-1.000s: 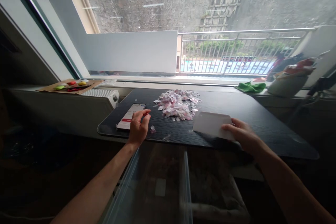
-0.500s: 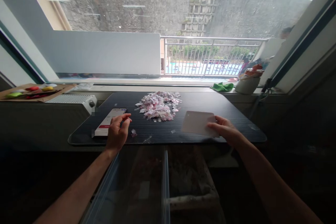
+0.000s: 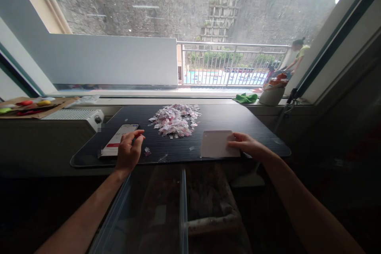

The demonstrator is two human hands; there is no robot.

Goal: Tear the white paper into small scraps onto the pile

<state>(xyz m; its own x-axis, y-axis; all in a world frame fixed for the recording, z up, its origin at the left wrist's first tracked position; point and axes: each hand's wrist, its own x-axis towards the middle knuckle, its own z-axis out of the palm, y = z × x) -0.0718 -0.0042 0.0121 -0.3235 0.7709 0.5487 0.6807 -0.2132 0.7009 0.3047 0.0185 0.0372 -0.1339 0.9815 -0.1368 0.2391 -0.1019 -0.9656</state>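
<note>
My right hand (image 3: 245, 143) grips the right edge of a flat, whitish rectangular scraper (image 3: 216, 143) with rounded corners, its lower edge by the table's front. My left hand (image 3: 131, 149) holds nothing; its fingers are loosely bent and apart, over the right side of a phone (image 3: 114, 143) with a lit screen. Between and beyond the hands a heap of small pinkish-white paper scraps (image 3: 175, 121) lies on the black table (image 3: 229, 115). A small clump of scraps (image 3: 147, 151) sits just right of my left hand, and a single scrap (image 3: 191, 149) lies left of the scraper.
Below the table edge is a clear-walled bin (image 3: 183, 206). On the sill stand a green cloth (image 3: 245, 98) and a pale pot (image 3: 272, 94). A white radiator (image 3: 74, 115) and a cardboard sheet (image 3: 59, 107) are at left. Outside the window a person (image 3: 299, 53) bends forward.
The view has shifted slightly, moving the table leftward in the picture. My right hand has brought the scraper lower and flatter near the table's front edge. My left hand stays by the phone.
</note>
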